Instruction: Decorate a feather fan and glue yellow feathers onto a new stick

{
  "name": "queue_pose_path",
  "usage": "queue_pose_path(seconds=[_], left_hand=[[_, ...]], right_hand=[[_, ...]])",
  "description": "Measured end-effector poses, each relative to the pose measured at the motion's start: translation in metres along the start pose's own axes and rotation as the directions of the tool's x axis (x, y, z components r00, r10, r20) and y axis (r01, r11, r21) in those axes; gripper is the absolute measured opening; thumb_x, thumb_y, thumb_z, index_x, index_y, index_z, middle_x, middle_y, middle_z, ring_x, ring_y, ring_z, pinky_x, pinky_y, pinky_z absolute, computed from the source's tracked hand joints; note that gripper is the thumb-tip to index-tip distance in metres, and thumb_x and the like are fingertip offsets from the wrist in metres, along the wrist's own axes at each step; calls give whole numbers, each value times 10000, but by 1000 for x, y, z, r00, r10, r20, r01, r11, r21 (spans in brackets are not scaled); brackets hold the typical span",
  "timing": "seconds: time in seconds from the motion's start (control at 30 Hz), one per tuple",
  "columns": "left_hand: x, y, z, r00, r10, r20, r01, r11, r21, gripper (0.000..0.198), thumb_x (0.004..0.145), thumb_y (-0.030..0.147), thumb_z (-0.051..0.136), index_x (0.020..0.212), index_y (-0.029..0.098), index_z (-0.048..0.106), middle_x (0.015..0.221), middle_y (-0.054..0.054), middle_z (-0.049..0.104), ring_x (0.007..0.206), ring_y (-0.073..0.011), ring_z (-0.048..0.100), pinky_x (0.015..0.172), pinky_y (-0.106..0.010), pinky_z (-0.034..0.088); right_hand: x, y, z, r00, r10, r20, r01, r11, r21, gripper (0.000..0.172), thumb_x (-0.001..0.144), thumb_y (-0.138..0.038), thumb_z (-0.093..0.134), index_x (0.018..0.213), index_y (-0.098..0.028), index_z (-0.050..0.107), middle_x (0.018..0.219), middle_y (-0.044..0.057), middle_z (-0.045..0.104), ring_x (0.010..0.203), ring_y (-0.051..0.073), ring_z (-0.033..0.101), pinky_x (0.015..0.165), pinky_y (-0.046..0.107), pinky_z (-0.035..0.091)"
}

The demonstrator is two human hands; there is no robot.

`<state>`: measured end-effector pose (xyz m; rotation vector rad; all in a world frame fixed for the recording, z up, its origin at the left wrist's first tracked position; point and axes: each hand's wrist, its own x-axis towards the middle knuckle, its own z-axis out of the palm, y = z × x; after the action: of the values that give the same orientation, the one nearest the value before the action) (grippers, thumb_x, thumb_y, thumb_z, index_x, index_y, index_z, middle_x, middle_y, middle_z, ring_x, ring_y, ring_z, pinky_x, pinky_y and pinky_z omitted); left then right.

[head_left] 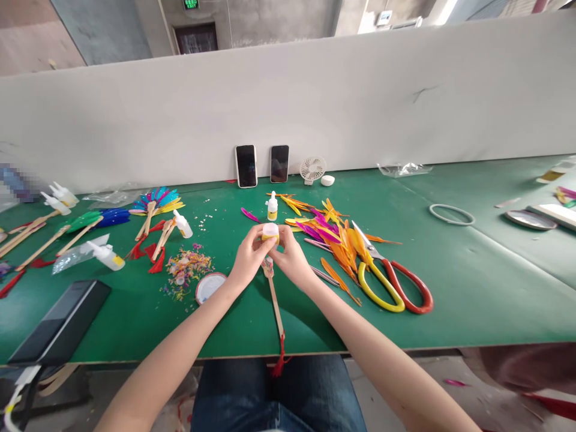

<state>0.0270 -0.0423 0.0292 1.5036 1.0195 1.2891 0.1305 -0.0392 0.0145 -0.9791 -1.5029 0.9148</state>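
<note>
Both my hands meet over the middle of the green table (472,282). My left hand (249,259) and my right hand (291,258) are closed together round a small yellow-and-white glue bottle (270,231), held between the fingertips. Just below them lies a thin wooden stick (275,300) with a red tassel (279,362) hanging over the table's front edge. A second glue bottle (272,206) stands upright just behind my hands. A heap of orange, yellow and purple feathers (333,235) lies to the right.
Large yellow- and red-handled scissors (392,279) lie right of the feathers. A round lid (209,287) and confetti scraps (185,268) are on the left, with finished feather fans (155,207) and more bottles. Two phones (262,164) and a small fan (312,169) lean on the white partition.
</note>
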Motion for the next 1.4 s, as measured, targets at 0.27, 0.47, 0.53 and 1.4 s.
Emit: queue_pose_path(seconds=[0.27, 0.47, 0.53, 1.4], left_hand=[[-3, 0, 2, 997, 8, -81, -11, 1000, -27, 273, 666, 333, 626, 797, 191, 433, 852, -26, 623, 801, -152, 608, 709, -266, 460], [2, 3, -5, 1000, -22, 15, 23, 997, -67, 356, 675, 377, 611, 946, 178, 494, 1040, -76, 608, 943, -189, 581, 826, -311, 437], [3, 3, -7, 995, -41, 88, 48, 996, -80, 373, 693, 389, 589, 991, 179, 508, 1057, -71, 606, 988, -202, 559, 854, -318, 422], [-2, 1, 5, 997, 37, -75, -29, 994, 105, 146, 752, 310, 525, 772, 192, 441, 726, 21, 523, 670, -110, 523, 615, -217, 404]], right_hand=[[-2, -3, 1, 997, -3, -75, -6, 992, -126, 138, 644, -212, 490, 765, -203, 423, 739, 16, 561, 682, 163, 525, 645, 315, 433], [3, 2, -3, 1000, -28, -10, 28, 1000, 6, 235, 677, -303, 516, 868, -167, 520, 800, 47, 579, 754, 176, 540, 729, 328, 441], [4, 1, -5, 999, -24, 29, 24, 1000, -9, 219, 688, -304, 507, 855, -164, 529, 768, 41, 574, 725, 175, 541, 714, 327, 444], [0, 2, -1, 1000, 7, 5, -7, 997, -72, 130, 716, -265, 449, 754, -173, 533, 667, 11, 592, 685, 170, 567, 629, 271, 431]])
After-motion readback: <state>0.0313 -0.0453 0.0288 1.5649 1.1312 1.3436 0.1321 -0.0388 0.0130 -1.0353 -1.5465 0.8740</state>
